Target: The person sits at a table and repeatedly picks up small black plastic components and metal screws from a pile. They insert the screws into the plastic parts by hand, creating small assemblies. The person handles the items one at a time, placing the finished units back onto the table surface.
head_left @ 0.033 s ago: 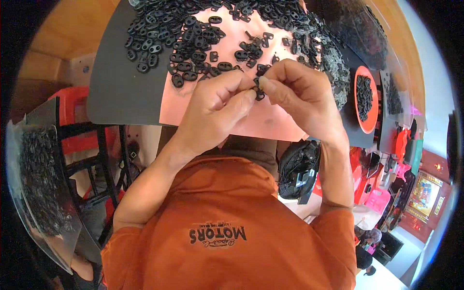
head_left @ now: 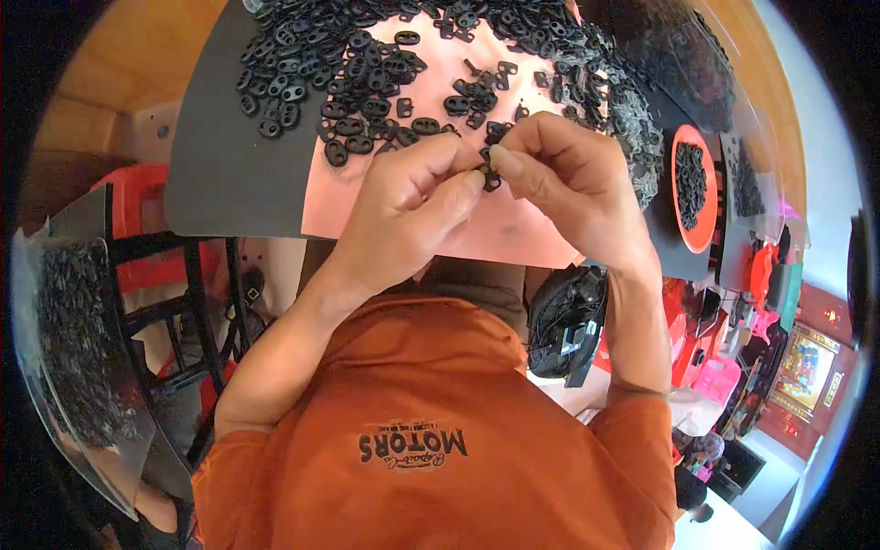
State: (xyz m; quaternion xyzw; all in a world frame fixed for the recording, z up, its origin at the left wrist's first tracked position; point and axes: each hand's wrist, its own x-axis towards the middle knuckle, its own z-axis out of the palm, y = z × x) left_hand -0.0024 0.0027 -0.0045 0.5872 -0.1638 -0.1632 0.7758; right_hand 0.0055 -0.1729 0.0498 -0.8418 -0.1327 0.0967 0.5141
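A small black plastic cord-lock piece (head_left: 492, 181) is held between both sets of fingertips, over the near part of a pink sheet (head_left: 344, 206). My left hand (head_left: 412, 197) pinches it from the left, thumb against forefinger. From the other side my right hand (head_left: 577, 179) is closed on it too, and the fingers partly cover the piece. Just beyond the hands lie loose oval two-hole black pieces (head_left: 359, 144) and smaller black parts (head_left: 477, 92). A large heap of black oval pieces (head_left: 284, 69) spreads across the far left.
Right of the sheet is a pile of small greyish, wiry-looking parts (head_left: 646, 137). An orange-red dish (head_left: 684, 234) holds black pieces at the dark table's (head_left: 211, 174) right side. Clear bags of black parts sit at far left (head_left: 78, 348) and far right (head_left: 674, 55). A red stool (head_left: 142, 197) stands left.
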